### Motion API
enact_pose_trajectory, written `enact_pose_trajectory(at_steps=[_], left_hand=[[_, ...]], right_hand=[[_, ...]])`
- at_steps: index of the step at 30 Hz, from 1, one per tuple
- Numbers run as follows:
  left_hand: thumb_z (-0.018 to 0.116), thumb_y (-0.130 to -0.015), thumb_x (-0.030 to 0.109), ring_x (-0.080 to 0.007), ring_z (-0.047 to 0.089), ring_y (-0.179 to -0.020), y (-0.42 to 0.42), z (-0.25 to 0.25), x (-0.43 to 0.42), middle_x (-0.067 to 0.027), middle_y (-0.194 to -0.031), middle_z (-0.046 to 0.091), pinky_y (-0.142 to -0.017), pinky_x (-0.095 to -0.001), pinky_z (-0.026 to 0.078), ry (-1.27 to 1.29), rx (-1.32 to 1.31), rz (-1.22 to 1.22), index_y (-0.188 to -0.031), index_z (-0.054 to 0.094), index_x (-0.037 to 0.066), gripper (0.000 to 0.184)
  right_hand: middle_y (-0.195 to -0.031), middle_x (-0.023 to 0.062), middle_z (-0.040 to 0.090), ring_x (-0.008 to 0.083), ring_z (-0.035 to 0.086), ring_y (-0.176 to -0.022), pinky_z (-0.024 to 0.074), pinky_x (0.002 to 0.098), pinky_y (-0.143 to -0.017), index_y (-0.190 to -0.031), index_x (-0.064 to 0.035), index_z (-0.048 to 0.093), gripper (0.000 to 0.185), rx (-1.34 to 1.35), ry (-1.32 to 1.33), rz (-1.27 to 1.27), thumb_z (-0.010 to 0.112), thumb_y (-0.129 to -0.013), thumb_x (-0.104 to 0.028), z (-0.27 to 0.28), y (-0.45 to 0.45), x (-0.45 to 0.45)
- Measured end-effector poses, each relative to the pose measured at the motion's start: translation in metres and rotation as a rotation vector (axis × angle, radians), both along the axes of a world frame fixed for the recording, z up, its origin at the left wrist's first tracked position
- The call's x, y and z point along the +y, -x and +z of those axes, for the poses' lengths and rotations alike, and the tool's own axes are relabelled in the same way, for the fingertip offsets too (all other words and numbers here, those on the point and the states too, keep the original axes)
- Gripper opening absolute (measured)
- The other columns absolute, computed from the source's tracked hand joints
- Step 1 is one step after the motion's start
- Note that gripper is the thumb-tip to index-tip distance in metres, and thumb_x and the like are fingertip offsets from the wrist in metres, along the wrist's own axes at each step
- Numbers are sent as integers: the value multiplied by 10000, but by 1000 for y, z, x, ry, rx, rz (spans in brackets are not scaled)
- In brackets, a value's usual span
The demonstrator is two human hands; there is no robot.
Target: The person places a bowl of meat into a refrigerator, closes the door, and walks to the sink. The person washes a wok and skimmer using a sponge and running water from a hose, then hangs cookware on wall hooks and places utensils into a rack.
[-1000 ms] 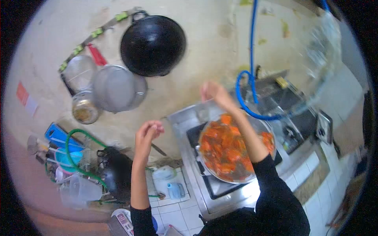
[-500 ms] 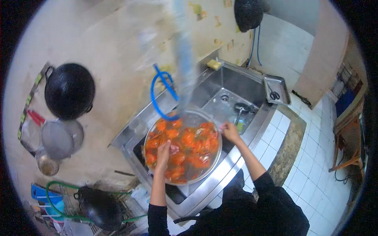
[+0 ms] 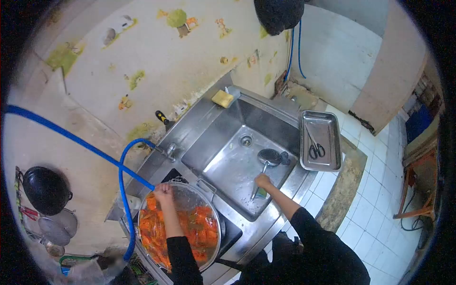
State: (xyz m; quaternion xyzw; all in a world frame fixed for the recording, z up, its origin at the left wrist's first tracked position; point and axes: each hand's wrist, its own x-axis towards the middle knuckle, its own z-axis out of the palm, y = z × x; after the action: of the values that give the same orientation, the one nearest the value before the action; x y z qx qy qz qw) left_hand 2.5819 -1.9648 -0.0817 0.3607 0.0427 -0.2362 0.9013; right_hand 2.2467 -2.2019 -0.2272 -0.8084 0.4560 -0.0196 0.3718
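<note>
A wide round metal pot stands at the left end of the sink counter, holding water and orange-red pieces of food. Over its far side, my left hand is closed around the end of a blue hose. Inside the sink basin, my right hand has its fingers wrapped round the handle of a ladle-like utensil with a round dark head. Something green lies just below that hand, partly hidden by it.
A metal tray with scissors rests on the right edge of the sink. A yellow sponge sits at the back rim near the tap. Woks and strainers hang on the left wall.
My left hand has left the food in the pot and taken hold of the blue hose. My right hand has moved from the pot's rim to the utensil in the sink. The view has shifted.
</note>
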Motion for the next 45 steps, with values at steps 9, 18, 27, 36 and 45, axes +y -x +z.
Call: enact_pose_trajectory(at_steps=[9, 18, 27, 36, 45], left_hand=[[429, -810, 329, -100, 243, -377, 48, 55, 21, 33, -488, 315, -345, -251, 201, -189, 18, -116, -634, 409, 140, 259], [454, -804, 247, -73, 326, -466, 140, 44, -41, 31, -556, 363, -420, -215, 265, -488, -54, -231, -653, 446, 110, 205], [479, -851, 276, -150, 508, -907, 192, -13, -111, -68, -989, 560, -753, -265, 396, -737, -392, -247, -1035, 523, 52, 293], [578, -812, 186, -117, 540, -718, 182, -27, -150, -35, -810, 556, -625, -227, 429, -360, -48, 193, -899, 512, 41, 181], [538, -834, 317, -105, 515, -643, 163, -10, -126, 8, -744, 534, -582, -227, 392, -28, 295, 530, -864, 504, 126, 196]], right_hand=[[-770, 189, 590, 258, 581, -601, 501, 351, -467, -977, -9, 444, 431, -525, -821, -1390, 562, -748, -355, -186, -16, -98], [-533, 36, 496, 139, 459, -391, 375, 248, -342, -806, -101, 525, 390, -670, -1152, -967, 407, -853, -469, -147, -24, -81], [-648, -7, 546, 53, 410, -451, 329, 182, -399, -789, -104, 571, 301, -610, -1223, -447, 483, -848, -386, 0, -83, -31], [-642, -50, 511, 46, 403, -512, 289, 186, -450, -794, -99, 578, 219, -650, -848, 329, 497, -853, -293, 118, -119, -8], [-797, 46, 526, 114, 468, -558, 398, 232, -541, -901, -43, 526, 174, -503, -781, 165, 559, -797, -178, 168, -147, 10]])
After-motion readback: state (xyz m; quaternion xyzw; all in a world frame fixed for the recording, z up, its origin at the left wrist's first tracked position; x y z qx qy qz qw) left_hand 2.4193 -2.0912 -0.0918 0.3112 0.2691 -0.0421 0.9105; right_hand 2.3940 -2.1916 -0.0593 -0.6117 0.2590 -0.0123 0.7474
